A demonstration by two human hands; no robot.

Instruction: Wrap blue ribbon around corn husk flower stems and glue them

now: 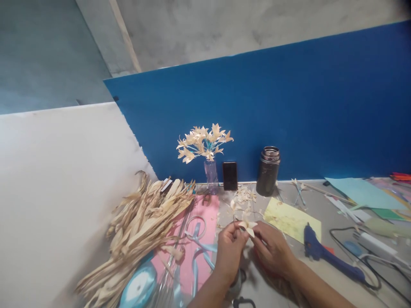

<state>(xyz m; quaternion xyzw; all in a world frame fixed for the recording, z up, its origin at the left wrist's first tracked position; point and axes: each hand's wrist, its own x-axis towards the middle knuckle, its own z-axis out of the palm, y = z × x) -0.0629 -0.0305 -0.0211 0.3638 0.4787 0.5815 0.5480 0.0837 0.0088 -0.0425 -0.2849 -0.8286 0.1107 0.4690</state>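
A pale husk flower (248, 227) with pointed petals is held up over the table between my two hands. My left hand (230, 246) pinches it at its left edge with thumb and fingers. From the other side, my right hand (272, 248) closes its fingertips on the flower's right edge; part of its grip is hidden behind the petals. Just beyond my fingers stand other small husk flowers (235, 206), near a pile of husk scraps (245, 194). Under my wrists is a partly covered dark object (237, 282).
Dried corn husks (150, 222), blue ribbon (139, 284) and thin wires (175, 248) lie left, partly on pink paper (205, 222). Behind stand a flower-filled vase (211, 177), a phone (230, 175) and an uncapped flask (268, 171). Right are yellow paper (292, 218), a glue gun (334, 259) and cables.
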